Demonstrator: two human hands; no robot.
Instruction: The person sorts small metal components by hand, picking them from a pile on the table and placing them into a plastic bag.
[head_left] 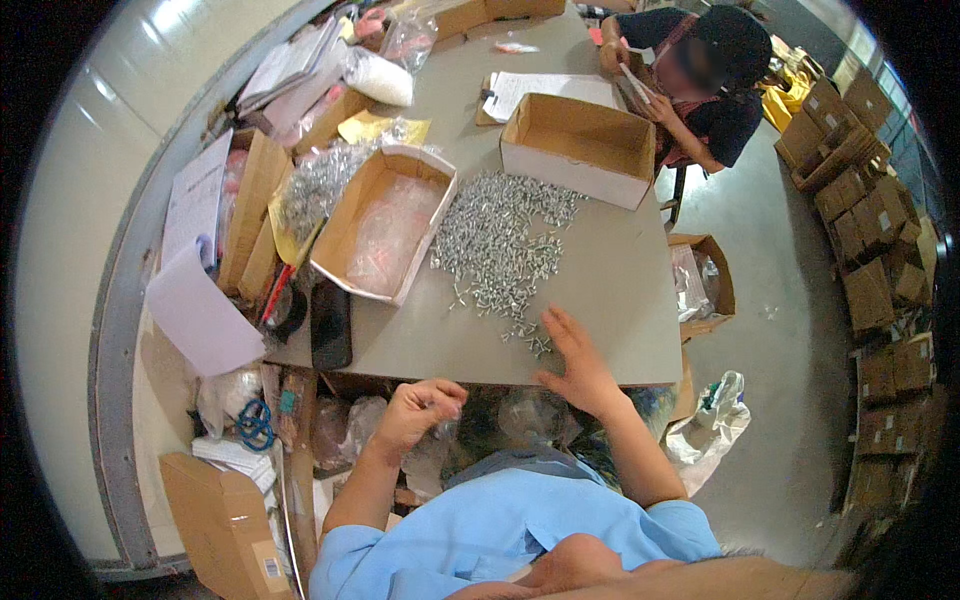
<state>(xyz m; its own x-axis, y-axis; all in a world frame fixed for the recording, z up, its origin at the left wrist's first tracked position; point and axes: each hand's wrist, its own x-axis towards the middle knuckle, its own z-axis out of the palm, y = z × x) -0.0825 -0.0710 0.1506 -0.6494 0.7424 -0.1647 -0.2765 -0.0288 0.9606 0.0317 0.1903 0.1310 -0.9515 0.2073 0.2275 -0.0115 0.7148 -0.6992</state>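
Note:
A wide heap of small silver screws (500, 235) lies on the grey table (430, 350). My right hand (580, 365) is over the table's front edge, fingers stretched and apart, beside the near tip of the heap, with nothing seen in it. My left hand (420, 412) is just off the front edge, its fingers curled together; what they hold, if anything, is hidden. Left of the heap stands a white-sided cardboard box (330, 235) with clear plastic bags (398, 230) inside. Behind the heap is another open cardboard box (580, 140), nothing visible in it.
A black phone (331, 325) lies near the front left edge. Papers (205, 310), plastic bags and cartons crowd the left side. A clipboard (545, 92) lies behind. A co-worker (690, 90) sits at the far right. Stacked cartons (870, 220) and a white bag (708, 425) stand right.

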